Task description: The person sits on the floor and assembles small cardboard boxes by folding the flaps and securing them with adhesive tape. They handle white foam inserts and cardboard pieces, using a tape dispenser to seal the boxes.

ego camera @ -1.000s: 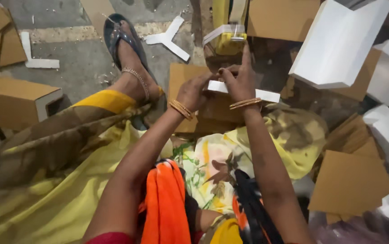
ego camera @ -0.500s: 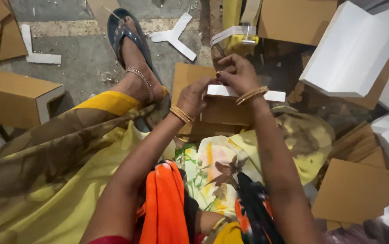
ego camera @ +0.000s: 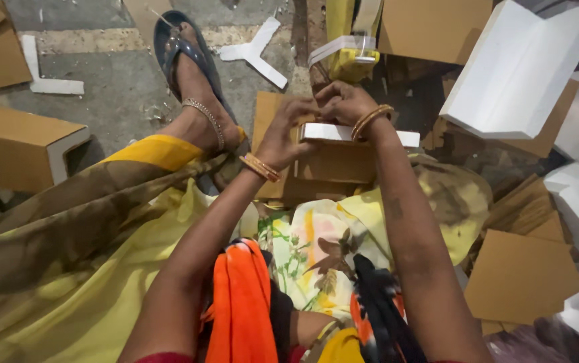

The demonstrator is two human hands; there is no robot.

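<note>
My left hand (ego camera: 289, 131) and right hand (ego camera: 343, 101) have drawn closer together since a moment ago, both now grasping the white foam strip (ego camera: 357, 134) over the brown cardboard piece (ego camera: 333, 165), at twelve o'clock from my lap.

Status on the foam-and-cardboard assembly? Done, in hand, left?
Done: it seems one finished cardboard-and-foam piece lies at the left. In hand: the left hand and right hand both grip a white foam strip over a cardboard sheet. Left: loose cardboard sheets and white foam blocks at the right.
</note>
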